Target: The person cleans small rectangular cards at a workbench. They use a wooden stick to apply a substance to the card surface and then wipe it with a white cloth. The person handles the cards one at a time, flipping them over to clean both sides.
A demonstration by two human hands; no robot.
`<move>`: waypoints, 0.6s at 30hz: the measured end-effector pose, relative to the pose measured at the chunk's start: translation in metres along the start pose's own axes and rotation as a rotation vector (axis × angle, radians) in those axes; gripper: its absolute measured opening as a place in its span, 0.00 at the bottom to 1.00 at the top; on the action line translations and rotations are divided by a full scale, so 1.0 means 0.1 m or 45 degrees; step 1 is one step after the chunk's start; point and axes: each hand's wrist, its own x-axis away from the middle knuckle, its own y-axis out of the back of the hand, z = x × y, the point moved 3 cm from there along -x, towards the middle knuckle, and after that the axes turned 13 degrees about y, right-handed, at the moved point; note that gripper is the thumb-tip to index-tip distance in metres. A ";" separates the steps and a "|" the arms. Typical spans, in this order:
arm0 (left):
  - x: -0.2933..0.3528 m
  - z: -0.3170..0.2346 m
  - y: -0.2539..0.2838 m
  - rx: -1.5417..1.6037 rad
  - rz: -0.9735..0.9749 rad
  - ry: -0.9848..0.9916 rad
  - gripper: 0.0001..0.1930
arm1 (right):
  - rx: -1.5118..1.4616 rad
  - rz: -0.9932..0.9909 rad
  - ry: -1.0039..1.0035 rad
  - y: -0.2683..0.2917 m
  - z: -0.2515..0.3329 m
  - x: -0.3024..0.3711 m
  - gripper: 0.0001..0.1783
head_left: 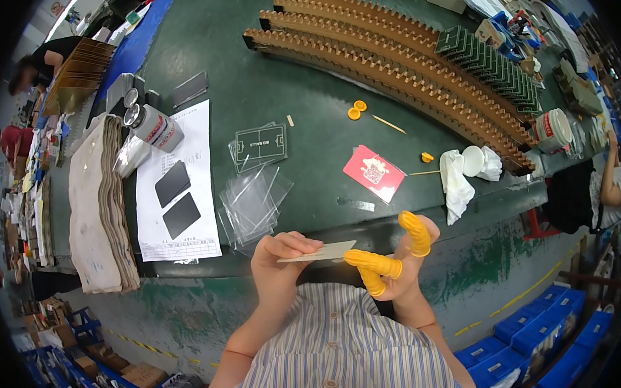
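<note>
Striped shirt (332, 330) is sitting nearest; just beyond it, the left hand (278, 255) is pinching a pale card (327, 251), the right hand (404, 269) is half spreading in yellow finger cots (416, 234) — whether gripping, I cannot tell — and light edge pressure is probably serving best.

Toward half past 6, the left hand (275, 266) pinches a thin pale card (327, 252). At 4 o'clock the right hand (405, 274), wearing yellow finger covers (374, 263), points a fingertip at the card's edge; contact is hard to judge. On the green tabletop (314, 137), a red card (358, 167) lies at 2 o'clock and loose clear sheets (253, 203) at 9. Farther toward 9, two dark cards (181, 216) rest on a printed paper (153, 238). Long brown slotted racks (361, 63) curve across 1 o'clock, green cards (485, 66) standing at their right end.
</note>
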 end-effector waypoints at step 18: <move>0.02 -0.02 0.05 -0.212 -0.088 -0.012 0.14 | 0.100 0.055 -0.021 0.01 0.02 -0.03 0.18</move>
